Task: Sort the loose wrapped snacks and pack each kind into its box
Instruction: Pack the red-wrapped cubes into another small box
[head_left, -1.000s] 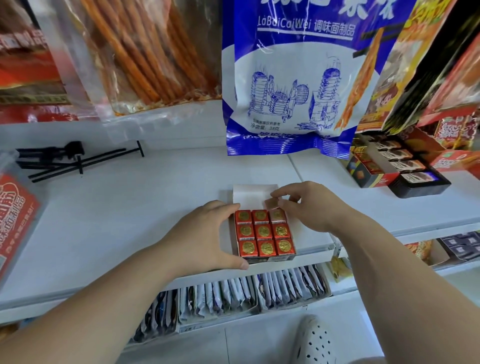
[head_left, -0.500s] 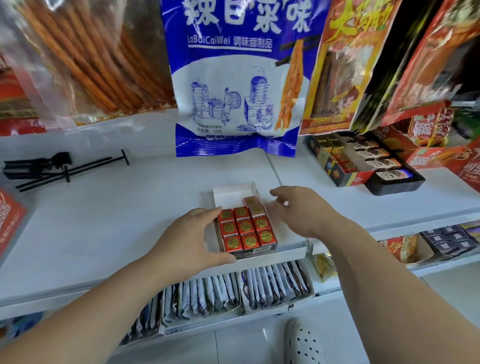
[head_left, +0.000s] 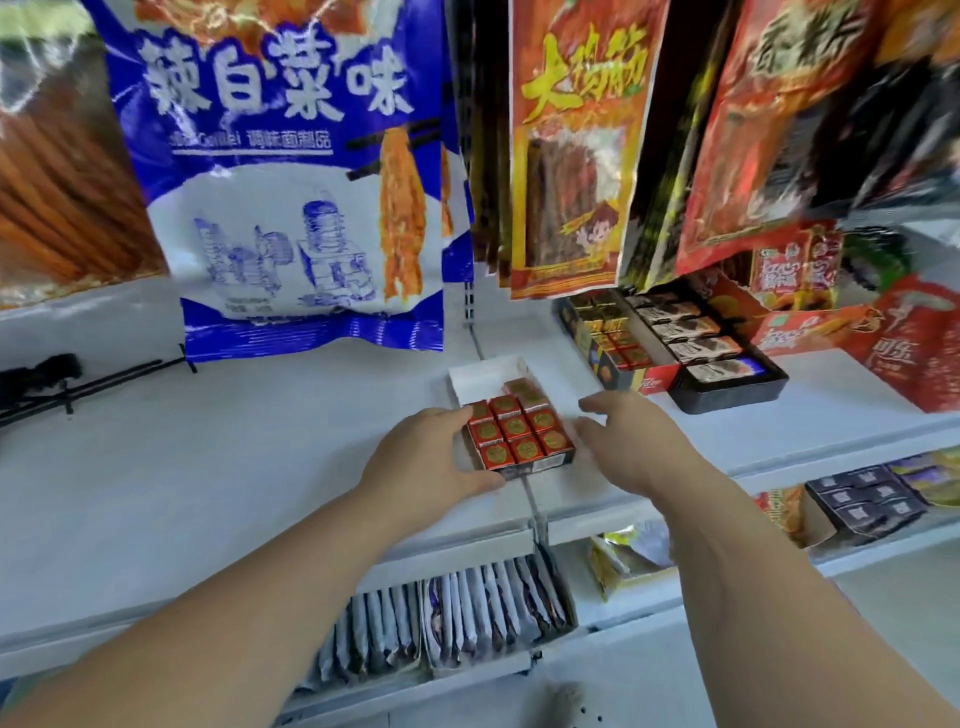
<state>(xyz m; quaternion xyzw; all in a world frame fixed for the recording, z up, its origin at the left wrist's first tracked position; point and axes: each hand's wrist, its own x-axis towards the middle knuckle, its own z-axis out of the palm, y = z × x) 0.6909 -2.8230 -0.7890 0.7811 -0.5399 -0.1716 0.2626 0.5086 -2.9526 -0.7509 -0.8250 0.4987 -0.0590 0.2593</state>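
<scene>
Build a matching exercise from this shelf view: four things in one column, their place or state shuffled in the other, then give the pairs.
Things
1. left hand
2. right hand
3. blue bag
4. black tray

Place or state
a. hangs above the shelf
b. grips the white box at its left side
c. holds a dark wrapped bar
d. open and empty, right of the white box

Pairs: 1-b, 2-d, 3-a, 4-c

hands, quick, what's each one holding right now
Left hand: holds the snack box by its left side.
Right hand: open, holding nothing.
</scene>
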